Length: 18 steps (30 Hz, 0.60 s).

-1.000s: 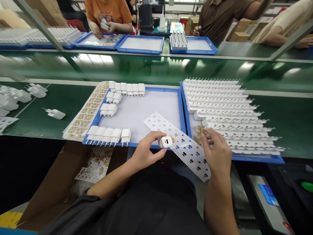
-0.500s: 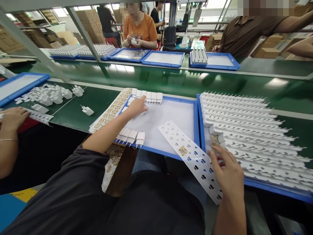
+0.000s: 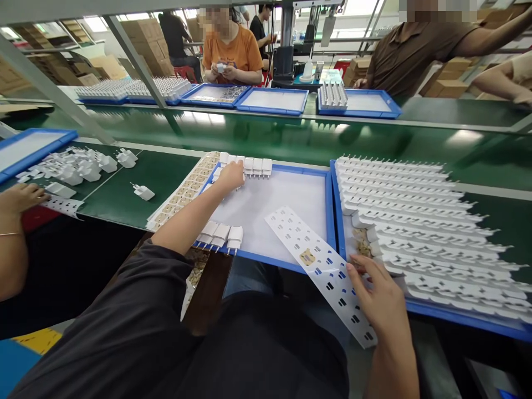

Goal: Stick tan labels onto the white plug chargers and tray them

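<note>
My left hand (image 3: 231, 177) is over the back left of a blue-rimmed tray (image 3: 328, 199), its fingers closed round a white plug adapter that they mostly hide. A row of white plug adapters (image 3: 258, 166) runs along the tray's back edge, and a few more adapters (image 3: 220, 235) lie at its front left. With thumb and fingers, my right hand (image 3: 376, 288) grips the edge of a white perforated sticker sheet (image 3: 320, 271). The sheet slants across the tray's front right corner, and one tan sticker (image 3: 307, 256) remains on it.
To the right, a second tray holds dense rows of white adapters (image 3: 415, 221). Sheets of tan stickers (image 3: 187, 191) are stacked at left. Loose adapters (image 3: 78, 166) lie farther left, near another person's hand (image 3: 22, 197). People sit beyond the green conveyor (image 3: 270, 130).
My left hand has drawn in slightly at the back of the tray, its fingers more curled. My right thumb now presses nearer the sheet's edge. The view has shifted a little.
</note>
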Tool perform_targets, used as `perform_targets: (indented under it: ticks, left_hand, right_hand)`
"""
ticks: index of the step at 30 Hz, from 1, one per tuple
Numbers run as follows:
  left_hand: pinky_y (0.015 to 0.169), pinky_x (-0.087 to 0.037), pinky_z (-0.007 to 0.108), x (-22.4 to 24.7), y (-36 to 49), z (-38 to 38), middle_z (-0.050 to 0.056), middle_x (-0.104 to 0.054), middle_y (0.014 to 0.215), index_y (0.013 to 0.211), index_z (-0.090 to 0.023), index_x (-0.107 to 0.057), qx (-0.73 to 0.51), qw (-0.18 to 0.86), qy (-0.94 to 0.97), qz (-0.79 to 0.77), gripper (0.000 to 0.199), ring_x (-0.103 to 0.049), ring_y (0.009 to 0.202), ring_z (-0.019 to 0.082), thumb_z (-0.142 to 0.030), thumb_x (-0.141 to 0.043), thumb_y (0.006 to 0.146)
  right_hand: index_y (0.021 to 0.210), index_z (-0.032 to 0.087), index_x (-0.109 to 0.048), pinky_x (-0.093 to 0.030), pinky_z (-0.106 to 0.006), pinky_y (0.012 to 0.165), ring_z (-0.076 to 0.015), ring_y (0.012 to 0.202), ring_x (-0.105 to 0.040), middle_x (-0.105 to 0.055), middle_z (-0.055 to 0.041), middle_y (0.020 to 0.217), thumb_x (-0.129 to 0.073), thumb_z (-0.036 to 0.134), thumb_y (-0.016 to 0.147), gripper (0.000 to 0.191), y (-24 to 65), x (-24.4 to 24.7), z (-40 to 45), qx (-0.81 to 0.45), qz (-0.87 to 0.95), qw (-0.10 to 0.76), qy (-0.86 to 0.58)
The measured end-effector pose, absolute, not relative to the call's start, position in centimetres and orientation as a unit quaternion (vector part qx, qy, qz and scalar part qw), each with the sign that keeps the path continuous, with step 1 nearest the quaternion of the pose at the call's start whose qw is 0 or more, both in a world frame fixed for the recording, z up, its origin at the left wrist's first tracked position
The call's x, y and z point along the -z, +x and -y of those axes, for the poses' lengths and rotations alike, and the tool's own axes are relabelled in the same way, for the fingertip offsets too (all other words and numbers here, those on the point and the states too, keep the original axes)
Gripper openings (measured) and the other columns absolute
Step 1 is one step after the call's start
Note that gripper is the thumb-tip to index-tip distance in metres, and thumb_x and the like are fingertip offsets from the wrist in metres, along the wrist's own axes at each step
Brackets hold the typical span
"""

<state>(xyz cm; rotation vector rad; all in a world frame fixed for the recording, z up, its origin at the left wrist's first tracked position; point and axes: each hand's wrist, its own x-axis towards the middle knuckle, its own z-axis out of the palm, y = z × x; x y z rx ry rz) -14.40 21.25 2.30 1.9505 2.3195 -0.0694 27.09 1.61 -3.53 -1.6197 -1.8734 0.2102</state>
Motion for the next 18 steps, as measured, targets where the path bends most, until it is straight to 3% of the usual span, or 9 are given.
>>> perform_targets:
  ticks: [5, 12, 18]
  left_hand:
    - [0.091, -0.052, 0.040, -2.5, -14.5, -20.9, 0.025, -0.060, 0.128, 0.134, -0.007, -0.049, 0.025, 0.053, 0.629, -0.775, 0.059, -0.062, 0.116, 0.037, -0.023, -0.064, 0.079]
    - [0.104, -0.046, 0.041, -3.6, -12.5, -19.2, 0.025, -0.056, 0.137, 0.145, -0.008, -0.042, 0.017, 0.047, 0.665, -0.745, 0.066, -0.057, 0.127, 0.037, -0.034, -0.064, 0.088]
    - [0.101, -0.050, 0.037, -4.8, -4.6, -13.2, 0.011, -0.067, 0.131, 0.135, -0.021, -0.059, 0.000, 0.142, 0.836, -0.530, 0.047, -0.063, 0.120, 0.029, -0.045, -0.057, 0.095]
  right_hand:
    - [0.113, 0.024, -0.073, -0.058, -0.039, 0.070, -0.0244, 0.081, -0.072, -0.076, -0.0089, 0.111, -0.051, 0.060, 0.097, 0.045, 26.9, 3.7, -1.4, -0.092, 0.720, 0.301, -0.618]
    - [0.113, 0.023, -0.073, -0.059, -0.042, 0.083, -0.0278, 0.095, -0.072, -0.078, -0.0093, 0.106, -0.054, 0.044, 0.098, 0.032, 27.0, 4.1, -1.6, -0.086, 0.736, 0.325, -0.587]
    - [0.112, 0.023, -0.073, -0.059, -0.040, 0.083, -0.0244, 0.087, -0.071, -0.077, -0.0081, 0.104, -0.055, 0.033, 0.098, 0.025, 27.1, 2.4, -0.8, -0.109, 0.724, 0.344, -0.588]
